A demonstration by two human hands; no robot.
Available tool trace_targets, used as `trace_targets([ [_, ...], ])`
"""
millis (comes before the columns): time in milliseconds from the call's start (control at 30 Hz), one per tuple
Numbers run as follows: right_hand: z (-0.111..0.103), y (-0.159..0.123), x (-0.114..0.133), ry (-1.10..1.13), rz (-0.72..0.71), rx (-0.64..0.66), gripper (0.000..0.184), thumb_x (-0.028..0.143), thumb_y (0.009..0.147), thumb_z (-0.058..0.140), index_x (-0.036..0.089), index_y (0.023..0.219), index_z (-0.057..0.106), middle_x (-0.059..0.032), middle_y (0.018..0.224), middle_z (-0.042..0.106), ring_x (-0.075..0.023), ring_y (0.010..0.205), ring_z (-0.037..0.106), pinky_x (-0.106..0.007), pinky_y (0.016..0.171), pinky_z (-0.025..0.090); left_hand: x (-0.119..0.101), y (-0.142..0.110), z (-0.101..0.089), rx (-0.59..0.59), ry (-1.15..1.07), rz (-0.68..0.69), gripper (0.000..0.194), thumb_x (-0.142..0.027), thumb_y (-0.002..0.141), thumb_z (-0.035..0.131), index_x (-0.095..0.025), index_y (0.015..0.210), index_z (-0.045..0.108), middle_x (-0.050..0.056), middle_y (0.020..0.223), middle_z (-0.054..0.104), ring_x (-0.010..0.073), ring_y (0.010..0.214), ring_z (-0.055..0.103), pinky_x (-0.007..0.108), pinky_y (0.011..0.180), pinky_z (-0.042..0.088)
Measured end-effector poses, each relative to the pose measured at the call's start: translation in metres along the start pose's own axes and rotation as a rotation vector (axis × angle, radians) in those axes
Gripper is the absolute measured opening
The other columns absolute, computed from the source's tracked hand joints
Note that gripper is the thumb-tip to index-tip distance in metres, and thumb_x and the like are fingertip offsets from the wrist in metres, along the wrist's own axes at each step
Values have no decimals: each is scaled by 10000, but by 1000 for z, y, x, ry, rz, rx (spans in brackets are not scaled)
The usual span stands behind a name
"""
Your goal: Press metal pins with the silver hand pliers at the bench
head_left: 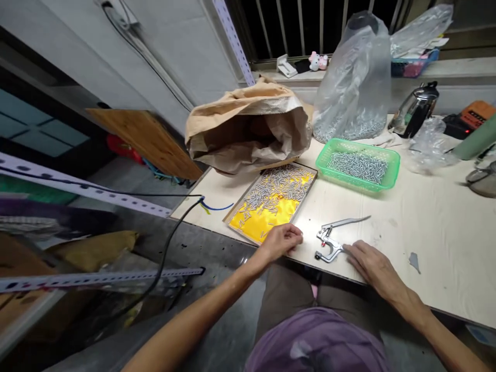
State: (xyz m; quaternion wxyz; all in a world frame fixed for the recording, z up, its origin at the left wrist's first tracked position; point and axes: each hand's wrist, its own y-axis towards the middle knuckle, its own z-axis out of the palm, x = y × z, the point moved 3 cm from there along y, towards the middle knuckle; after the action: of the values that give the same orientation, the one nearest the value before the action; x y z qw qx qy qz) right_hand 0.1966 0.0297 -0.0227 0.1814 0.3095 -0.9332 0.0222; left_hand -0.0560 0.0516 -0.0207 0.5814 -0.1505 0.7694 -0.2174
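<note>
Snap-fastener pliers (329, 243) lie on the pale tabletop with their jaws toward the left and the two handles spread apart. My right hand (370, 263) has its fingers over the lower handle, which they mostly hide. Beside the near right corner of a shallow tray (242, 233) is my left hand (284, 241), its fingers curled in a pinch; whatever they hold is too small or hidden. Many small metal pins (267, 191) are scattered over the tray's yellow bottom, thickest at the far end.
A wide-mouthed brown paper sack (248, 129) stands behind the tray. To its right are a green basket (391, 173) of metal pins and a large clear bag (352, 82) with similar pieces. A metal pot (416, 108) stands farther right. Black cable (165, 253) hangs at the left edge.
</note>
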Motion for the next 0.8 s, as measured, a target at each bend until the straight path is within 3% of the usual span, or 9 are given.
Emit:
trace_targets([
  [100,3,-2,-2,-75,36,24,295,139,917,337,169,1069,588,-61,832,581,-173,735,556,-277,618,440,-2,0,40,74,-23,-63,187,-284,641,669,-139,733,594,-49,544,533,54,432,437,154,393,335],
  [200,3,-3,-2,-97,54,46,277,114,912,343,180,975,605,-50,800,560,-162,712,525,-265,599,386,-2,5,58,85,63,-134,165,-294,677,656,-139,700,607,-66,477,488,47,413,393,157,395,284],
  [500,-1,-4,-4,-140,19,89,272,43,865,393,187,961,603,-41,812,563,-150,689,488,-271,610,322,4,15,59,186,181,-284,153,-219,708,602,-151,584,542,-95,352,362,38,322,253,192,364,157],
  [800,5,0,-8,-170,11,117,294,4,828,415,183,967,601,-49,833,572,-161,705,502,-287,625,334,5,25,57,302,311,-347,167,-279,634,668,-149,591,574,-88,359,408,51,317,374,169,350,216],
])
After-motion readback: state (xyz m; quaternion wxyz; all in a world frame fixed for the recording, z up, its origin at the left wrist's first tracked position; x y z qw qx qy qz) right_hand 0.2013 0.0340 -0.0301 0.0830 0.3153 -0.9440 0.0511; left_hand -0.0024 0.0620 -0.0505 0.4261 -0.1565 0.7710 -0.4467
